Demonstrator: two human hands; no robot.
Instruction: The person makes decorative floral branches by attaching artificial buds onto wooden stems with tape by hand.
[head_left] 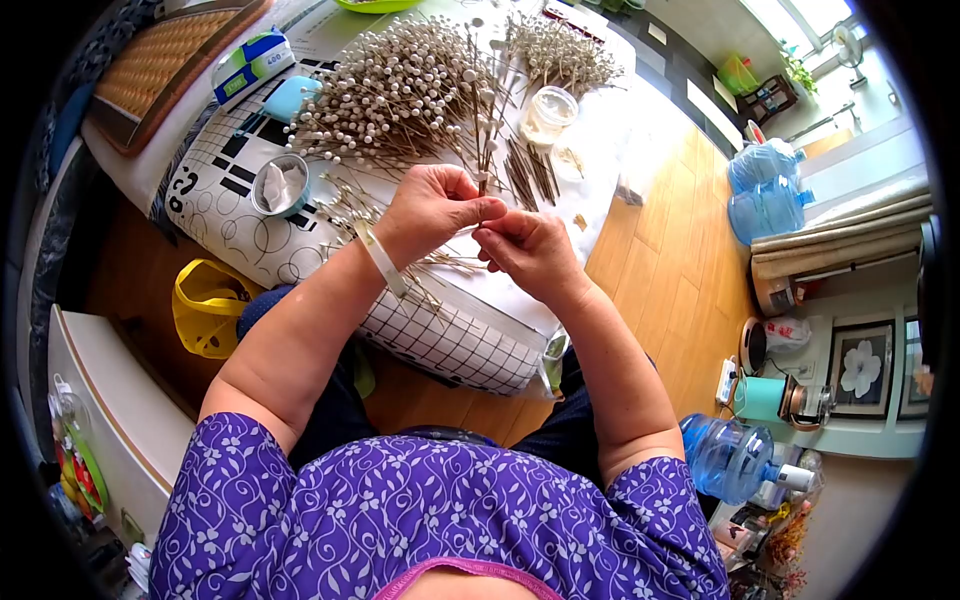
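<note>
My left hand point(437, 212) is closed, its thumb and fingers pinching a thin brown stem with white bead-like buds point(476, 105), which stands upright above it. Right beside it, my right hand point(533, 252) is closed too, fingertips pressed together near the stem's lower end; what they grip is hidden. A pale band point(381, 260) circles my left wrist. Beyond my hands lies a large pile of white-budded stems point(385, 95), with a second bunch point(570, 52) farther right. Short brown sticks point(530, 172) and a clear tub point(549, 113) with white contents sit just past my right hand.
On the patterned tablecloth point(225, 225) are a light-blue bowl point(283, 187) with white material, a pale-blue object point(292, 99) and a tissue pack point(252, 68). A yellow basket point(205, 308) is at lower left. Large water bottles point(768, 207) stand on the right.
</note>
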